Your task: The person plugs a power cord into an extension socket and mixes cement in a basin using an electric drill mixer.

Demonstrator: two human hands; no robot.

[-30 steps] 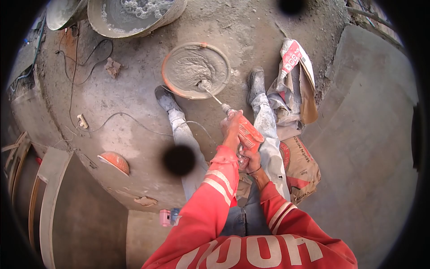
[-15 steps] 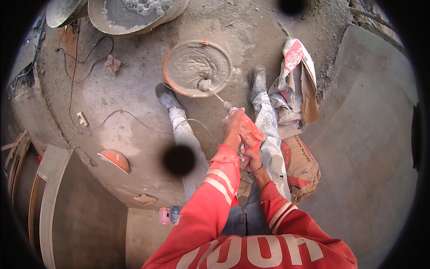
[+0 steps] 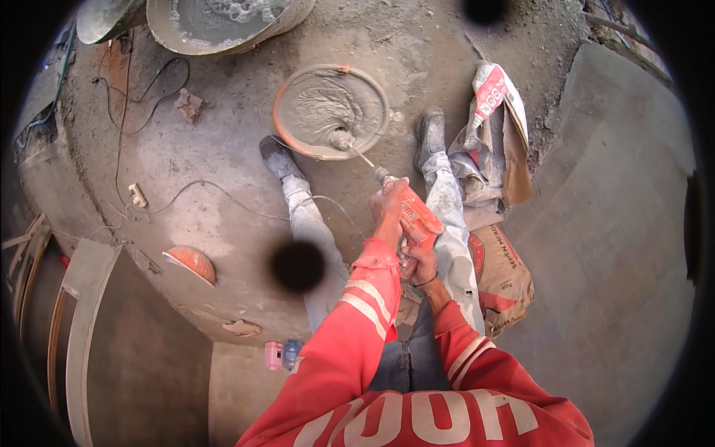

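Observation:
Both of my hands hold a red power drill [image 3: 418, 219]. My left hand [image 3: 388, 203] wraps round its front part, behind the chuck. My right hand [image 3: 421, 261] is closed round the rear handle, lower down. From the chuck a thin metal rod [image 3: 363, 156] runs up and left into a round bucket [image 3: 278, 112] of wet grey mix [image 3: 320, 100]. The rod's end sits in a lump of mix near the bucket's lower rim, with curved ridges around it. My two shoes stand on either side below the bucket.
A large tub [image 3: 298, 18] of foamy water stands at the top left. A cable [image 3: 223, 192] crosses the floor past a socket [image 3: 137, 196]. An orange bowl [image 3: 192, 264] lies left. Right of my leg are an opened sack [image 3: 490, 100] and a cement bag [image 3: 506, 276].
The bucket, drill and my hands appear slightly further right in the view. The ridges in the mix have changed shape around the rod. My hold on the drill is the same.

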